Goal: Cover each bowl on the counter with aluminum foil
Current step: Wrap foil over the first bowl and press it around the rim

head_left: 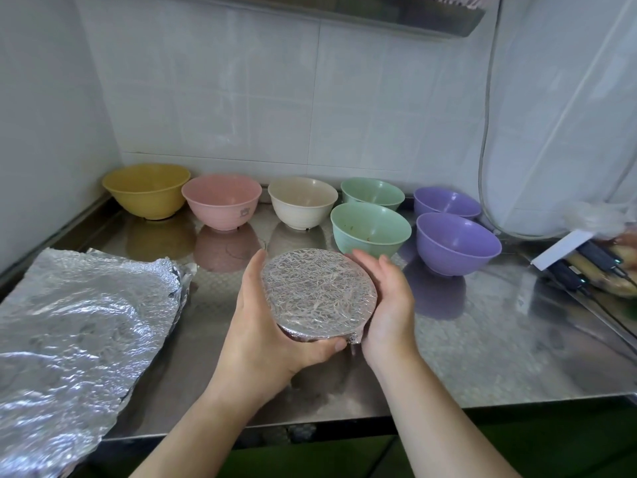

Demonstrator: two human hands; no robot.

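A foil-covered bowl [319, 292] is held above the steel counter [482, 339] between both hands. My left hand [262, 326] cups its left side, thumb curled under the near rim. My right hand [389, 305] presses against its right side with fingers wrapped along the rim. Crinkled foil lies tight over the top. Behind stand uncovered bowls: yellow [147, 189], pink [222, 200], cream [302, 202], two green [370, 229] [373, 193] and two purple [457, 242] [446, 202]. Loose aluminum foil sheets [76, 336] lie at the left.
A white tiled wall backs the counter, with a corner at the left. At the right edge lie dark-handled utensils [586, 267] and a white card [560, 248] beside a plastic bag. A clear hose [484, 167] hangs down the right wall.
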